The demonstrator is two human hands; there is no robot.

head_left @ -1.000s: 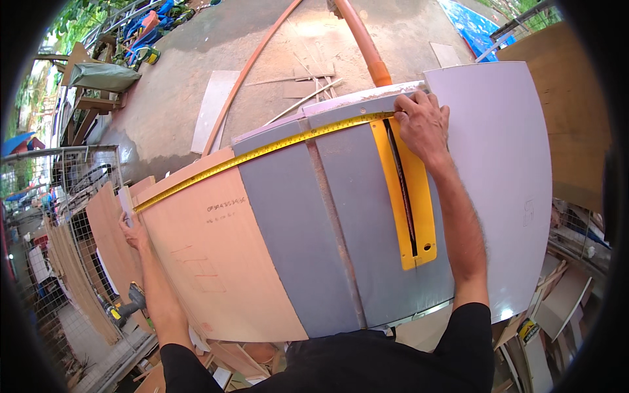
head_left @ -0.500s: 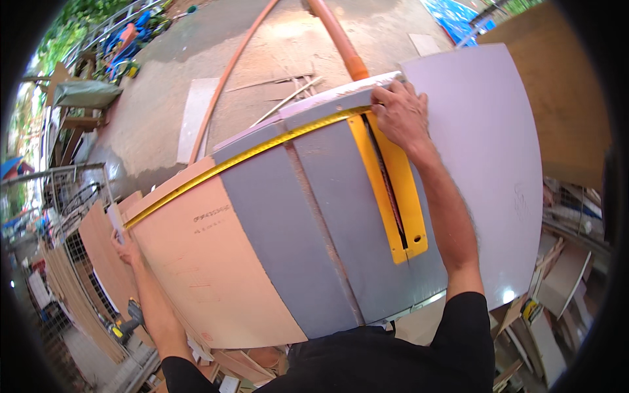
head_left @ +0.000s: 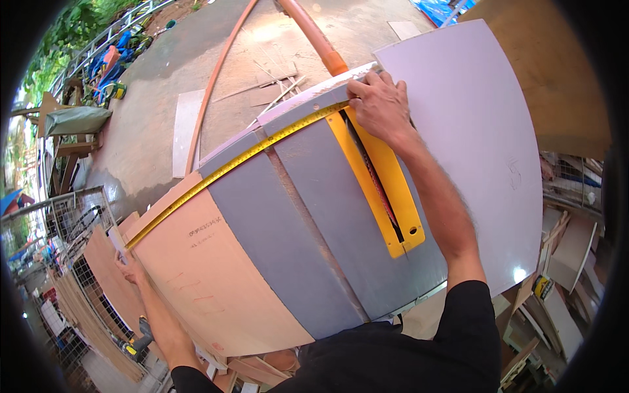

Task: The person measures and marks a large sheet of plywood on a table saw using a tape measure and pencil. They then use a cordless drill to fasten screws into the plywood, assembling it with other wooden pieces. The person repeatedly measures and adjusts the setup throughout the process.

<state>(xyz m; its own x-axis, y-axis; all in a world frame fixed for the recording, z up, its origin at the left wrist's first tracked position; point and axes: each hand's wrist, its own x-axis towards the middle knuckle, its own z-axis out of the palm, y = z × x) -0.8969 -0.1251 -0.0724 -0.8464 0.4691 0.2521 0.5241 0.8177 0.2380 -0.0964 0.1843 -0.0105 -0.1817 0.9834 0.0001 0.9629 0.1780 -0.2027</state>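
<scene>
A yellow tape measure blade (head_left: pixel 242 156) runs across the far side of a grey saw table (head_left: pixel 252 216) and its tan board extension (head_left: pixel 177 275). My right hand (head_left: pixel 382 108) pinches the blade's right end at the far edge, fingers bent. Under that forearm lies a yellow saw insert (head_left: pixel 367 190), with a dark blade in its long slot. At the left edge of the tan board, my left hand (head_left: pixel 129 267) has its fingers curled beside the tape's other end and a pale strip (head_left: pixel 118 238). What those fingers grip is partly hidden.
A pale lilac panel (head_left: pixel 465 124) adjoins the table on the right. Beyond the far edge are an orange pipe (head_left: pixel 314 36) and wood offcuts (head_left: pixel 278 88) on the concrete floor. A cordless drill (head_left: pixel 141 337) and stacked boards (head_left: pixel 75 308) are at the left.
The view has shifted slightly, moving the table's far edge left and up in the picture. Both hands stay at the two ends of the tape, which remains stretched across.
</scene>
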